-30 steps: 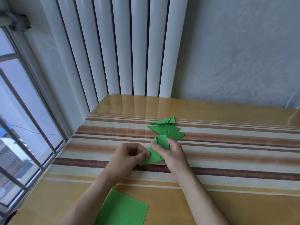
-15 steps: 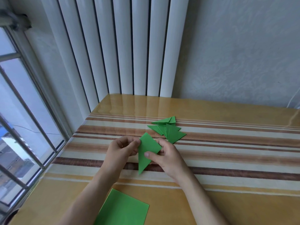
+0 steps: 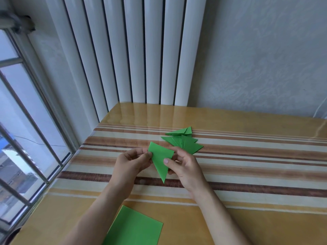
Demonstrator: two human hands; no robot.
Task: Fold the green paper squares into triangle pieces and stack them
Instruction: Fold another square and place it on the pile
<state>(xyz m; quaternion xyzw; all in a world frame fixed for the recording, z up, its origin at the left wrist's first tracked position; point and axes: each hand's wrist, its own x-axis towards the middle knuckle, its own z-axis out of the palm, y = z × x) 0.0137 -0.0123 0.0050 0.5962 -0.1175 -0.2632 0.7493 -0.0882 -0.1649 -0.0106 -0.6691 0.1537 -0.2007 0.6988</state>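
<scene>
A folded green paper triangle hangs a little above the striped table, its long point aimed down toward me. My left hand pinches its left edge and my right hand holds its right side, thumb on the front face. Just beyond my right hand lies a loose pile of folded green triangles fanned out on the table. Flat green paper squares lie at the near edge, between my forearms.
The table has a glossy striped cover. A white radiator stands behind its far left corner. A barred window runs along the left side and a pale wall stands behind the table's right part.
The folded piece has been opened out and turned from a small tucked shape into a long triangle pointing down, and both hands have lifted it slightly.
</scene>
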